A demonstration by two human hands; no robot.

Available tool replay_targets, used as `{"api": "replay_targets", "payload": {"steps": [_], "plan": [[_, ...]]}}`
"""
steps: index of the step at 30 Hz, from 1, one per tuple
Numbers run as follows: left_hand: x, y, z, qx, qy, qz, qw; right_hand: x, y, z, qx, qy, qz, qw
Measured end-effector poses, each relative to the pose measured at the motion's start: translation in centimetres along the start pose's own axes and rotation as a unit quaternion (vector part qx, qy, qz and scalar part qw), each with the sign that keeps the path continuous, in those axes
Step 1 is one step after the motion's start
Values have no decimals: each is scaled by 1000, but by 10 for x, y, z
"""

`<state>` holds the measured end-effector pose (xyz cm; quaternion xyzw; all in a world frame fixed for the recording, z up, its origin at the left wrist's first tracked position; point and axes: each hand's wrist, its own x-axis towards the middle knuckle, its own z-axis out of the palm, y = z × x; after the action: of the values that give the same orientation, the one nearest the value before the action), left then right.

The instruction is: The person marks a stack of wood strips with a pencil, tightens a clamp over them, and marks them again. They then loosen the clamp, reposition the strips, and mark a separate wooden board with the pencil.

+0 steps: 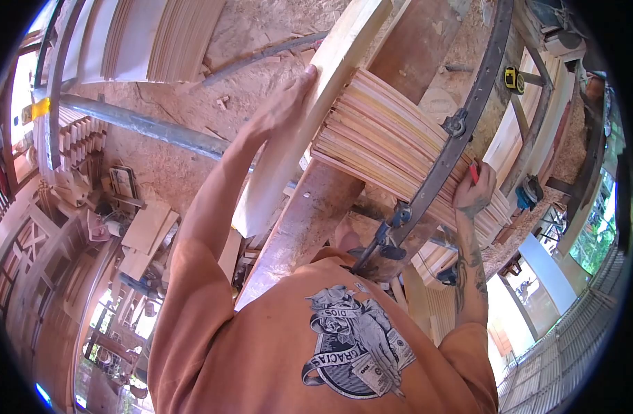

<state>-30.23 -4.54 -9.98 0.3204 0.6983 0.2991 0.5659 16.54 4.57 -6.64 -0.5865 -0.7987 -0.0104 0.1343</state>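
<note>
My left hand (285,103) grips a long pale wooden board (330,58) by its edge, the fingers partly hidden behind it. The board stands against the ends of a stack of thin wooden slats (385,131) on the workbench. My right hand (475,190) is closed around a short red pencil-like tool (474,174), its tip hidden, over the slats near their far end. Between my two hands a long dark metal bar clamp (437,165) lies across the slats. Its sliding jaw (401,217) sits at the near side of the stack.
A yellow tape measure (514,81) rests beyond the clamp. A grey metal pipe (147,127) crosses on the left, with stacked panels (147,38) above it. Sawdust covers the floor (171,165). A blue-and-black power tool (530,192) lies at the right.
</note>
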Motion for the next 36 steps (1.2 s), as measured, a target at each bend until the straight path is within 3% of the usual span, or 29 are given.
{"api": "replay_targets", "payload": {"steps": [2,5,9,13,15,17,19,24,25,28,31,35,36], "plan": [[4,4,-5,-9,-24,-22,999,-1,2,1,3,-4,5,1000],[3,0,9,11,39,39,998,-3,8,3,-6,0,-6,1000],[-4,0,-3,8,49,7,999,0,2,-2,-1,-2,3,1000],[-68,0,-25,26,153,-12,988,-3,-1,-2,4,12,16,1000],[-116,-18,-30,69,130,22,989,-2,0,-3,13,26,19,999],[-188,-3,-14,84,131,-10,988,-4,3,1,35,46,16,998],[-244,-35,24,133,209,37,968,-4,5,2,26,52,-1,998],[-346,-109,120,274,258,22,926,-8,16,3,-11,24,-37,999],[-357,-119,136,296,269,20,916,-9,17,0,-28,22,-49,998],[-376,-147,176,343,294,0,892,-16,4,-15,107,38,21,993],[-380,-154,195,340,377,24,861,-45,-25,-52,166,87,4,982],[-404,-124,240,288,427,154,843,-107,-49,-84,236,79,-59,967],[-404,-132,261,207,371,127,896,-122,-53,-88,255,55,-72,963]]}}
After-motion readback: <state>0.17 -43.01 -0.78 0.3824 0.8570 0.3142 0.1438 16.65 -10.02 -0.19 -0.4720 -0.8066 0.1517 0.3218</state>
